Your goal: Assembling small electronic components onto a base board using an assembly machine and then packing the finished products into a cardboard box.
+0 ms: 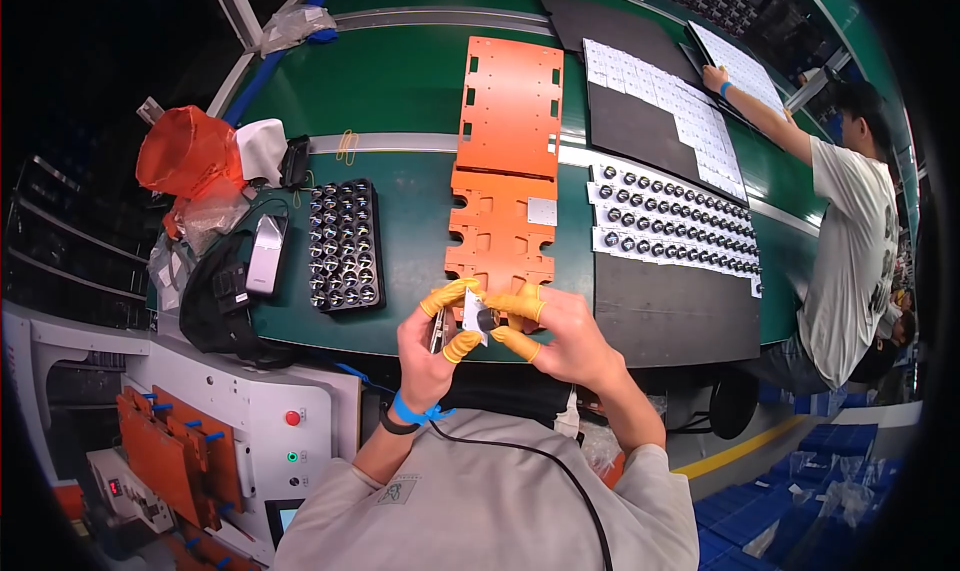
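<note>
My left hand (428,356), with yellow finger cots on its fingertips and a blue strap at the wrist, grips a small white plate (473,313) by its edges. Against that plate is a short black cylindrical part (488,319). My right hand (570,339), also in yellow finger cots, closes its fingertips around the black part. A thin metallic piece (438,331) shows by the left palm; its kind is unclear. Just beyond both hands lies an orange slotted fixture (500,226) with a hinged-looking upper panel (512,106) and a pale square plate (542,212) on it.
On the left, a black tray (372,241) holds rows of round metallic parts. Rows of black cylindrical parts on white plates (675,221) cover a dark mat (670,311) at right. Another person (845,231) reaches toward white sheets (738,71). A machine panel (270,391) stands lower left.
</note>
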Motion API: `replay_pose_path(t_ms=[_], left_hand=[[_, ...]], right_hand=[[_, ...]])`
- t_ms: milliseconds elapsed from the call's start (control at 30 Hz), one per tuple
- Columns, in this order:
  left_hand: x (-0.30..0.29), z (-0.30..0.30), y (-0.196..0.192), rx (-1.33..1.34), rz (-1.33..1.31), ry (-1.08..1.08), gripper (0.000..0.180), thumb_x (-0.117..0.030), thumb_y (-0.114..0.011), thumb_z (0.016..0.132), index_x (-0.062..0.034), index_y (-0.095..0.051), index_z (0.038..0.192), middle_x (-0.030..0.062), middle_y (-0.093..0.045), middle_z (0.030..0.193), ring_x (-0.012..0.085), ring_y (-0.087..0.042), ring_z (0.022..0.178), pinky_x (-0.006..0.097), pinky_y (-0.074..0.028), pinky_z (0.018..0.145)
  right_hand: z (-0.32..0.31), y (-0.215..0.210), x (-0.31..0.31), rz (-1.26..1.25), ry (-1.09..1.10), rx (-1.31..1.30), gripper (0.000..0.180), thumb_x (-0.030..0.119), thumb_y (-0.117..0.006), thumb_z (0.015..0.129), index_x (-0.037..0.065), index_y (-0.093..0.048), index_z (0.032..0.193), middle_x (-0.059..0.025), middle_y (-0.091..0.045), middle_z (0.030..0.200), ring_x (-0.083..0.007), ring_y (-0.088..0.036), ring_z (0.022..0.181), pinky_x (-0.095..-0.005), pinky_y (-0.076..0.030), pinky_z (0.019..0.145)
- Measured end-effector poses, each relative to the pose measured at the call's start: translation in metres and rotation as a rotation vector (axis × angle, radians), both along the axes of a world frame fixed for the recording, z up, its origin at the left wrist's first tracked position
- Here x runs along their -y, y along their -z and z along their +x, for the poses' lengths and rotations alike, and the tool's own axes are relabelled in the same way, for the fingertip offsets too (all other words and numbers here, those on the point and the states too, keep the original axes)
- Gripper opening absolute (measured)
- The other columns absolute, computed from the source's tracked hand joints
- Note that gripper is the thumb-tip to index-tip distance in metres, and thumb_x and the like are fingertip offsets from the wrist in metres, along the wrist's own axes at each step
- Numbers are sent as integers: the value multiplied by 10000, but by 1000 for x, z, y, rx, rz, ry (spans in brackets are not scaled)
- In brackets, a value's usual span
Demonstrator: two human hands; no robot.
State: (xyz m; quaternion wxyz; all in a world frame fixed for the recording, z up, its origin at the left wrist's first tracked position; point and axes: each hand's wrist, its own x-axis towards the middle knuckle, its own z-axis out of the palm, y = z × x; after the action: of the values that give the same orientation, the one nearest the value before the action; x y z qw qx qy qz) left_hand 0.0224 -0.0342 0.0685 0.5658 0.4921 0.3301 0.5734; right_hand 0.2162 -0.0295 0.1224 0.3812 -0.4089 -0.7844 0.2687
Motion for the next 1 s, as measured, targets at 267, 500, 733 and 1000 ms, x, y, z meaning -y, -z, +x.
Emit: replay_pose_path(t_ms=[267, 500, 733, 1000], left_hand=[[0, 6, -1, 75, -11, 53, 591, -236, -792, 854, 41, -542, 1313, 84, -638, 1214, 164, -618, 1097, 296, -488, 947], [10, 40, 11, 394, -406, 135, 434, -237, -664, 954, -23, -568, 1318, -47, -599, 923, 14, -419, 660, 193, -299, 549], [19, 50, 17, 457, -506, 246, 538, -277, -540, 1017, -8, -407, 1463, -43, -410, 752, 45, -329, 621, 210, -292, 553], [13, 32, 25, 499, -496, 196, 449, -251, -427, 1040, -59, -441, 1445, 96, -604, 1209, 55, -362, 637, 196, -322, 555]], right_hand=[[-3, 24, 13, -42, 88, -148, 439, 57, -788, 744, 59, -683, 1171, -51, -585, 744, -198, -574, 608, -324, -454, 547], [-5, 54, 9, 504, 393, 41, 468, 26, -784, 618, 26, -702, 1079, -44, -532, 689, -224, -519, 541, -340, -424, 492], [51, 59, -33, -311, 642, -191, 258, 173, -699, 909, -61, -701, 1017, -54, -559, 629, -79, -460, 597, -295, -402, 523], [104, 84, -81, -675, 380, 105, 326, 219, -683, 902, -78, -670, 768, -34, -527, 573, -92, -451, 570, -346, -381, 508]])
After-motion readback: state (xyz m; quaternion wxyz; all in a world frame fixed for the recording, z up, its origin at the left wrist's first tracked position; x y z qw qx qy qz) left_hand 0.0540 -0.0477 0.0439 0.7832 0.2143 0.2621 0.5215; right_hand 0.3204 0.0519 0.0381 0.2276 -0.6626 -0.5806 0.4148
